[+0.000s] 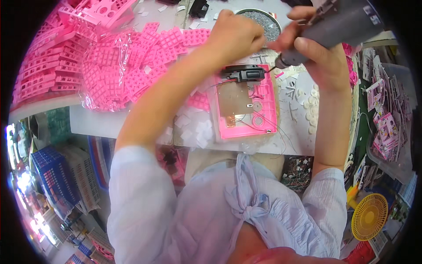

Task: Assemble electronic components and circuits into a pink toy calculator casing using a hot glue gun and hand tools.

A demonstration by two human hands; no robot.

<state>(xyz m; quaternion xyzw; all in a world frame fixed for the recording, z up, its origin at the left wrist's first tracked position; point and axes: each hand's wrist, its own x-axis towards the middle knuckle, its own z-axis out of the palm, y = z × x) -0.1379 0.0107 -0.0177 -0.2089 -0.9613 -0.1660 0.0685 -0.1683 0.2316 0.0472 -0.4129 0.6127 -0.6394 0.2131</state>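
Note:
My right hand (324, 61) is wrapped round a grey electric screwdriver (340, 31), held tilted with its bit pointing down and left. The bit's tip is close to the right end of a black module (251, 74); whether they touch I cannot tell. That module lies across the top of a pink plastic casing (246, 131), which also holds a brownish flat plate (233, 100) and thin wires. Beyond the casing, my left hand (236, 36) is closed, fingertips beside a round tin (275, 21) of small metal screws. What its fingers hold, if anything, is hidden.
Pink grid-like plastic parts (154, 48) heap up at the left, some in a clear bag (103, 75). White paper bits (203, 132) lie left of the casing, small white round pieces (312, 108) to its right. A clear bin (395, 132) with printed pieces stands far right.

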